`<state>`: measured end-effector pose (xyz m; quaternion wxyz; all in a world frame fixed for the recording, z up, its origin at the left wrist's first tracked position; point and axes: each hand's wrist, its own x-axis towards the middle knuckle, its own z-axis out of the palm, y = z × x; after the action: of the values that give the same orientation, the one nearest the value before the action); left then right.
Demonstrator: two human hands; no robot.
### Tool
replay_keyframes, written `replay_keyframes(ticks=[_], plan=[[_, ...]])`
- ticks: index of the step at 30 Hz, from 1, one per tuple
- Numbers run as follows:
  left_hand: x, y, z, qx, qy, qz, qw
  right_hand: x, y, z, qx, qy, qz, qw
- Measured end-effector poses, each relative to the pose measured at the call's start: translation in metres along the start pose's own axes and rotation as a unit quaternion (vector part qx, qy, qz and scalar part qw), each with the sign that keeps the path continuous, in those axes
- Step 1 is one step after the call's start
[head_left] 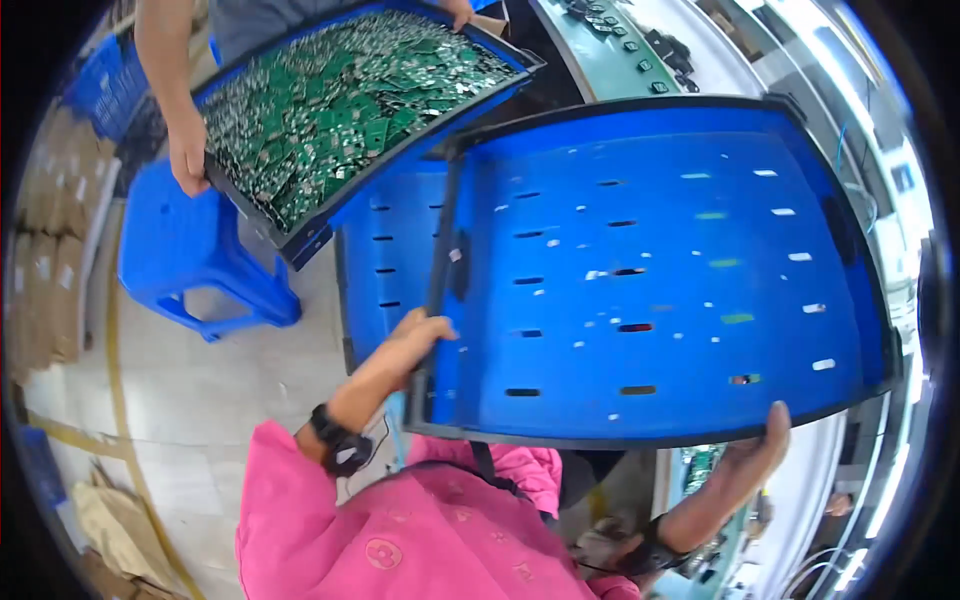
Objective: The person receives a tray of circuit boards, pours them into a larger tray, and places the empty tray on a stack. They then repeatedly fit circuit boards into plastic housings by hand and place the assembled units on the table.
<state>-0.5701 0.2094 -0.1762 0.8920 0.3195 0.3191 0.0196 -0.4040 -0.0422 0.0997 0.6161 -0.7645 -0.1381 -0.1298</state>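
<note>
A wide blue plastic tray with a dark rim and rows of slots is held in front of me. Small white bits are scattered over its floor. My left hand is closed round the tray's left rim, near its front corner. At the near edge, toward the right, my right hand grips the rim from below, partly hidden by the tray. Beyond, on the left, another person's hands hold a second blue tray, tilted and heaped with small green circuit boards.
Under both trays lies another slotted blue tray. A blue plastic stool stands at left. Cartons line the far left, near a beige sack. A workbench with small black parts runs along the right.
</note>
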Motion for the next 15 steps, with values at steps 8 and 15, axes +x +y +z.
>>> replay_keyframes(ticks=[8,15], plan=[[0.009,-0.066,-0.067,0.133,0.207,0.043,0.968,-0.031,0.13,0.002,0.066,-0.071,0.097,0.991],[0.02,-0.101,-0.103,0.182,0.363,0.093,0.909,-0.023,0.241,0.004,0.149,-0.202,0.212,0.944]])
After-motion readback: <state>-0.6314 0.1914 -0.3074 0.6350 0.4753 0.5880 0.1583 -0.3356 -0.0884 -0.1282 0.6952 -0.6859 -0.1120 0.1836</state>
